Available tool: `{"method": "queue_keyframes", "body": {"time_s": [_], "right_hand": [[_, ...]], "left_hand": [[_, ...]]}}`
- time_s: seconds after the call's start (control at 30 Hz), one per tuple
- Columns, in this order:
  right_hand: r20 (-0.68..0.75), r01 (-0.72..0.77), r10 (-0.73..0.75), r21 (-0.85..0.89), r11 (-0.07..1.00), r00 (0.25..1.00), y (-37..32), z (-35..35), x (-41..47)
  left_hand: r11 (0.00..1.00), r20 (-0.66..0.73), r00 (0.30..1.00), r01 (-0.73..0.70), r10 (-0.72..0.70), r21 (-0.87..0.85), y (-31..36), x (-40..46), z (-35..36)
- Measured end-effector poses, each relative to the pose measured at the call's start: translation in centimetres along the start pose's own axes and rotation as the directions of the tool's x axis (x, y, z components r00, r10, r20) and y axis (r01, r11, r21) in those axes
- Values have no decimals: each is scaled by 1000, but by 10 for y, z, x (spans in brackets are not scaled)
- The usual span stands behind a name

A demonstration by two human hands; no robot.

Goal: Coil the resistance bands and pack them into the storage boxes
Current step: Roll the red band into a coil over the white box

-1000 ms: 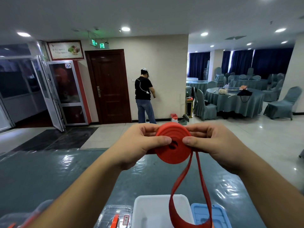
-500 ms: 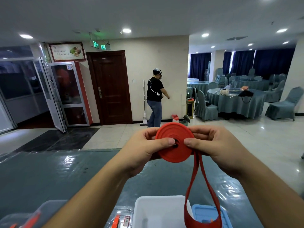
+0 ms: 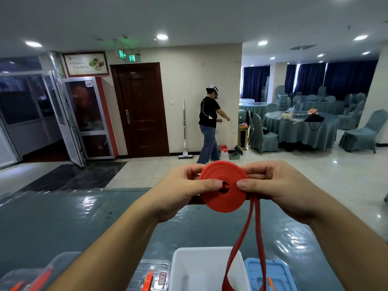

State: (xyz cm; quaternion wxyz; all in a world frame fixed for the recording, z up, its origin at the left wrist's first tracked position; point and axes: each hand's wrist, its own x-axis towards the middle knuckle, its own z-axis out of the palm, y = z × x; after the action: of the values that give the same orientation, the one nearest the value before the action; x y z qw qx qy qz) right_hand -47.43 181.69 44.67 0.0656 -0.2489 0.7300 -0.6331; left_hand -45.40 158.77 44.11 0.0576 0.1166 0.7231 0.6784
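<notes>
While the flat red rubber resistance band (image 3: 223,186) is sitting mostly wound into a disc above the open white plastic storage box (image 3: 196,267), we are pinching it from both sides: our left hand (image 3: 184,191) and right hand (image 3: 279,189) are each curling fingers behind the coil and pressing a thumb on its face. We are judging the coiling nearly done; next the hanging tail, dangling into that box, needs winding in. Nothing else shows inside the box. Right of it a blue plastic lid (image 3: 273,274) is lying; left of it are clear latched boxes (image 3: 151,278), contents unclear.
</notes>
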Motion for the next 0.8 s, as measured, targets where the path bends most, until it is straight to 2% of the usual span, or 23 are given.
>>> {"method": "queue_keyframes", "body": {"time_s": [0.1,0.23,0.33,0.57,0.7,0.8], "right_hand": [[66,-22,26,-61,998,998,-7,0,0],[-85,3,5,96,995,996,1,6,3],[-89,-2,11,109,994,996,6,9,1],[-56,-46,56,161,986,997,2,6,-1],[-61,-49,66,247,968,996,7,12,-4],[-76,-46,65,231,972,995,11,14,-7]], "left_hand": [[996,64,997,31,-36,86,6,-2,-3],[999,-67,997,-33,32,-23,3,0,-1],[997,-112,992,-66,60,-51,-3,-1,3],[994,-42,997,-64,68,90,8,-5,4],[997,-84,993,-81,80,-17,7,-6,4],[997,-99,995,-40,33,-70,-1,-5,6]]}}
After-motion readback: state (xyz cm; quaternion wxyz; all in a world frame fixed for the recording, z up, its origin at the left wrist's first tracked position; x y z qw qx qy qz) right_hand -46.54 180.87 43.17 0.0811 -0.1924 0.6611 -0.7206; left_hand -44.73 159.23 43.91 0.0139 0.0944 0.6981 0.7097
